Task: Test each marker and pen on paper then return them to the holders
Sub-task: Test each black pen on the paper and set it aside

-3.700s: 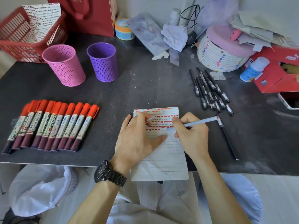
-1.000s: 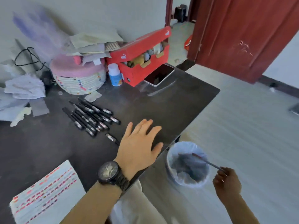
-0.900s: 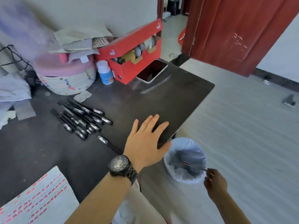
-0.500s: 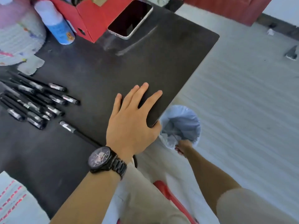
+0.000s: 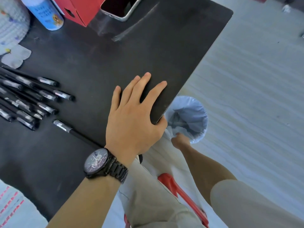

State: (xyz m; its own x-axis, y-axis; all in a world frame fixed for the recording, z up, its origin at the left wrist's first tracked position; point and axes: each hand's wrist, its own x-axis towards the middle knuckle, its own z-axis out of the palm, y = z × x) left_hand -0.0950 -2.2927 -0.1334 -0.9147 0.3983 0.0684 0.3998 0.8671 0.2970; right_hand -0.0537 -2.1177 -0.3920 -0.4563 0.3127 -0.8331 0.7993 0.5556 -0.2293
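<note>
The left hand (image 5: 134, 119) lies flat, fingers spread, thumb hooked over the table (image 5: 148, 46) edge. The right hand (image 5: 180, 141) reaches the lined bin's (image 5: 199, 111) rim; its grip cannot be made out. Bracing on that edge helps; any discard should drop well inside the liner.

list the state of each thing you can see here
left hand: flat on the table, thumb hooked over its edge
right hand: down at the bin rim, grip hidden
bin: on the floor, lined with a bag, open
black pens: lying capped in a bunch
single pen: lying apart from the bunch
phone: screen dark
bottle: upright
</note>
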